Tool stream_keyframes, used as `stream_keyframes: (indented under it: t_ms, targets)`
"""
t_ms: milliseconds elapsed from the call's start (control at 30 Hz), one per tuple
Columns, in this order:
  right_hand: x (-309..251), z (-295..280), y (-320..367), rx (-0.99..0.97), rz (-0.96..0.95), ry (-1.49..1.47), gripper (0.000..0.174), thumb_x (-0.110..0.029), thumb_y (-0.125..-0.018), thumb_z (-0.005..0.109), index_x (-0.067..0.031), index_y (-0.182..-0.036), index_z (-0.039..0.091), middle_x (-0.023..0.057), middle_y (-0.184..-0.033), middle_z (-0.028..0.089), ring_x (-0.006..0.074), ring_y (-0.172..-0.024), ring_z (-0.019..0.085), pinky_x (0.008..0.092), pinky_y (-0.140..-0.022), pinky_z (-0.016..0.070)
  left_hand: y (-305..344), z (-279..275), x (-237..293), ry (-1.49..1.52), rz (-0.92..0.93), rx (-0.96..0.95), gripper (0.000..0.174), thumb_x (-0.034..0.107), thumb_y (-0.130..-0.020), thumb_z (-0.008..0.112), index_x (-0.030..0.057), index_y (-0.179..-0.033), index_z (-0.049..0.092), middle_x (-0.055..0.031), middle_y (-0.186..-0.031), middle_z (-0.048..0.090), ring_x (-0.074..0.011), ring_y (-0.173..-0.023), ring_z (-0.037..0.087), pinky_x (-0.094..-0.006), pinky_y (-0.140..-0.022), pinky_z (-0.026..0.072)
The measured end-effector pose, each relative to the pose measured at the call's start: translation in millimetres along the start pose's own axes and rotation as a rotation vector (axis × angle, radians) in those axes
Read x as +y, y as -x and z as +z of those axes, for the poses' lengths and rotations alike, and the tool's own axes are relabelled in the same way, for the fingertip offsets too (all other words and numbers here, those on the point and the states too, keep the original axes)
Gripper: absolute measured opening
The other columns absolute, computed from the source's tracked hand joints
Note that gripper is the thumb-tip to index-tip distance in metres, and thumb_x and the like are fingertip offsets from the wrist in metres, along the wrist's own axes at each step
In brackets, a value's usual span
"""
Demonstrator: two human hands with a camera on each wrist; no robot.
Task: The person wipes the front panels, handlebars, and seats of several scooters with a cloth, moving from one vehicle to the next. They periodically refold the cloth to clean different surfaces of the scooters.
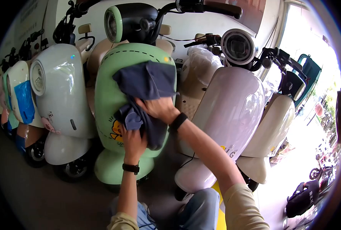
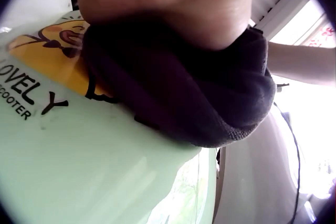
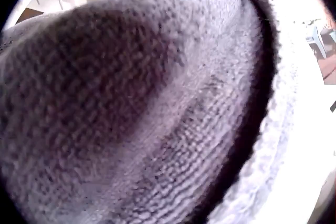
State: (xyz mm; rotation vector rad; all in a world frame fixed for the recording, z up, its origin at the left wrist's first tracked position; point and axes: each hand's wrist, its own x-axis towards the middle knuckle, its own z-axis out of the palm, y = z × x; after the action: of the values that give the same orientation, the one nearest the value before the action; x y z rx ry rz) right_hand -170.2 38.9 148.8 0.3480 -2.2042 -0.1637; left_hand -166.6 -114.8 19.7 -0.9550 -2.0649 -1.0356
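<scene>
Bright daylight from right, blown-out glare, fisheye edges w/ dark vignette, wrist views blurry.

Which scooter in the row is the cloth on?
The mint green scooter with the yellow cartoon sticker, between the pale grey scooter and the white scooter; left hand and right hand hold the dark cloth against it.

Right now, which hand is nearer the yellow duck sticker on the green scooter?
Left. The left hand grips the cloth right beside the sticker; the right hand presses the cloth higher up, to the right.
</scene>
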Motion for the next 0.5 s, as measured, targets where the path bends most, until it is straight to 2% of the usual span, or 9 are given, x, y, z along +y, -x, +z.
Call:
stream_keyframes:
  t_ms: [100, 167, 200, 233, 300, 367, 433, 500]
  targets:
    - [8.3, 0.0, -34.7, -0.007, -0.103, 0.119, 0.069, -0.055, -0.092, 0.051, -0.0068, -0.14, 0.055, 0.0278, -0.146, 0.047, 0.0454, -0.14, 0.037, 0.057, -0.12, 0.0205, 0.2, -1.0, -1.1, -0.045, 0.018, 0.035, 0.055, 0.016, -0.086, 0.062, -0.005, -0.135, 0.049, -0.0256, -0.139, 0.048, -0.0454, -0.132, 0.04, -0.0588, -0.116, 0.023]
    - [11.0, -9.4, -65.7, -0.146, -0.065, 0.201, 0.068, -0.058, -0.09, 0.051, -0.0056, -0.133, 0.06, 0.0276, -0.136, 0.056, 0.0445, -0.134, 0.046, 0.0548, -0.117, 0.0271, -3.2, -7.3, -2.8, -0.057, -0.105, -0.05, 0.057, 0.018, -0.087, 0.061, -0.0059, -0.137, 0.047, -0.028, -0.139, 0.047, -0.0464, -0.133, 0.039, -0.0584, -0.116, 0.0237]
    - [7.9, -27.4, -83.7, -0.325, 0.054, 0.052, 0.063, -0.058, -0.091, 0.05, -0.0108, -0.131, 0.063, 0.0265, -0.124, 0.064, 0.0404, -0.12, 0.059, 0.0505, -0.108, 0.042, -4.8, -10.0, -4.9, -0.066, -0.171, -0.088, 0.058, 0.019, -0.088, 0.06, -0.0064, -0.138, 0.046, -0.0293, -0.139, 0.047, -0.0468, -0.133, 0.039, -0.0582, -0.115, 0.0241]
    - [6.6, -37.8, -95.9, -0.38, 0.189, -0.101, 0.058, -0.058, -0.093, 0.048, -0.0187, -0.135, 0.06, 0.0255, -0.118, 0.066, 0.0375, -0.109, 0.066, 0.047, -0.095, 0.0522, -4.8, -11.4, -8.2, -0.074, -0.183, -0.054, 0.059, 0.02, -0.088, 0.059, -0.0066, -0.139, 0.045, -0.0307, -0.141, 0.045, -0.0479, -0.134, 0.038, -0.058, -0.116, 0.0245]
    - [17.5, -34.9, -113.1, -0.316, 0.252, -0.113, 0.057, -0.057, -0.094, 0.046, -0.0231, -0.139, 0.056, 0.0248, -0.114, 0.068, 0.037, -0.099, 0.069, 0.0456, -0.087, 0.0559, -3.9, -12.5, -15.9, -0.086, -0.212, 0.018, 0.06, 0.02, -0.089, 0.058, -0.0072, -0.141, 0.043, -0.0336, -0.144, 0.041, -0.05, -0.136, 0.035, -0.0577, -0.116, 0.0253]
    - [36.1, -17.2, -115.3, -0.038, 0.153, -0.085, 0.06, -0.056, -0.095, 0.046, -0.0196, -0.143, 0.051, 0.026, -0.116, 0.067, 0.04, -0.104, 0.067, 0.0467, -0.092, 0.0538, -2.5, -10.3, -24.3, -0.093, -0.244, 0.08, 0.057, 0.023, -0.089, 0.06, -0.006, -0.137, 0.048, -0.033, -0.14, 0.043, -0.0511, -0.134, 0.037, -0.0584, -0.114, 0.0288]
    - [40.6, -22.6, -116.1, -0.123, 0.216, -0.12, 0.062, -0.056, -0.095, 0.045, -0.0171, -0.143, 0.051, 0.0268, -0.118, 0.066, 0.0411, -0.107, 0.066, 0.0469, -0.094, 0.0528, -2.3, -8.5, -30.5, -0.102, -0.258, 0.127, 0.056, 0.023, -0.089, 0.062, -0.0055, -0.136, 0.05, -0.0337, -0.138, 0.044, -0.052, -0.132, 0.039, -0.0589, -0.113, 0.0311]
    - [45.8, -14.3, -109.6, -0.009, 0.199, -0.07, 0.063, -0.057, -0.095, 0.045, -0.0165, -0.142, 0.051, 0.0272, -0.117, 0.066, 0.0424, -0.104, 0.066, 0.0476, -0.094, 0.0523, -4.9, -8.6, -33.4, -0.12, -0.265, 0.152, 0.057, 0.022, -0.089, 0.062, -0.0056, -0.137, 0.049, -0.0356, -0.139, 0.043, -0.053, -0.13, 0.039, -0.059, -0.111, 0.0323]
